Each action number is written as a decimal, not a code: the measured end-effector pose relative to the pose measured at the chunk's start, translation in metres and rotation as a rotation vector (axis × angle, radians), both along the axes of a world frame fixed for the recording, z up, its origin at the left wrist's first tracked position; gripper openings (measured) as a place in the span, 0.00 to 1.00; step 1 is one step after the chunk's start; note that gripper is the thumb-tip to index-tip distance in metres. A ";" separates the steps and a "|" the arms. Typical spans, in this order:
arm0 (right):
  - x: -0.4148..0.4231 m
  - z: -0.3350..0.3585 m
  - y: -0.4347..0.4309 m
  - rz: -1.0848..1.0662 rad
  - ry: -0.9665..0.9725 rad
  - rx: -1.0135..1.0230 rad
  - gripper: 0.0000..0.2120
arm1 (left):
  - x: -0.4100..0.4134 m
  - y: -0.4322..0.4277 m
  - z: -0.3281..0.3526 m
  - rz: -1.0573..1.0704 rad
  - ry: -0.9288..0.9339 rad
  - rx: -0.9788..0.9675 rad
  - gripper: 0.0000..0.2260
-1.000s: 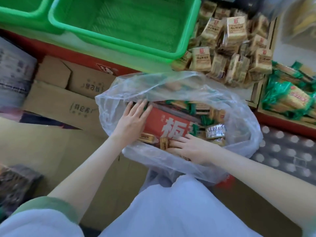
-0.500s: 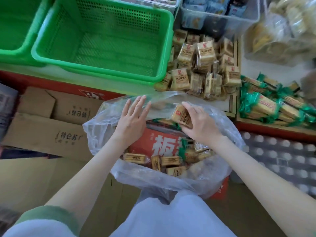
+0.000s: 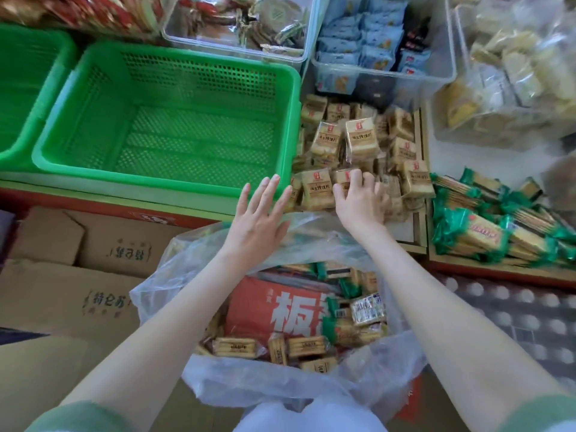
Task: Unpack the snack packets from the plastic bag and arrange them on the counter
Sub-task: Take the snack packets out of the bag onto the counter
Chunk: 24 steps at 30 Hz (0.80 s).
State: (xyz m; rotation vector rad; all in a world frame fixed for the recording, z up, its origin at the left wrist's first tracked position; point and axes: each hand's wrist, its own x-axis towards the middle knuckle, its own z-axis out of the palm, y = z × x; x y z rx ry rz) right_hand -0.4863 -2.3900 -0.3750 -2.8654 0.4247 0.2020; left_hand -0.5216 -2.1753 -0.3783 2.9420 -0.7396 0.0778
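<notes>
Right hand [image 3: 358, 201] is gripping a tan square snack packet [image 3: 343, 179].
Left hand [image 3: 258, 219] is hovering, fingers straight, over the clear plastic bag's [image 3: 249, 380] far rim.

I am in a snack shop: heaps of identical wrapped snack packets [image 3: 358, 145] lie on the counter [image 3: 486, 160], clear bins [image 3: 383, 73] of more packets stand at the far side, and printed cardboard cartons [image 3: 62, 294] sit stacked near left below green baskets [image 3: 168, 120].

Your right hand [image 3: 358, 204] covers most of the packet [image 3: 342, 177] under it, so its grip is unclear; the far-left basket [image 3: 25, 88] is cut off.
</notes>
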 end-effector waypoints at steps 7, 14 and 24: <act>-0.093 0.011 0.002 0.276 -0.323 0.134 0.20 | -0.082 0.021 -0.008 -0.190 0.080 -0.140 0.24; -0.237 0.003 -0.003 0.689 0.053 0.253 0.29 | -0.164 0.024 -0.014 -0.469 0.338 -0.125 0.30; -0.319 -0.025 -0.030 0.973 0.352 -0.077 0.50 | -0.265 0.015 -0.031 -0.410 0.122 0.074 0.40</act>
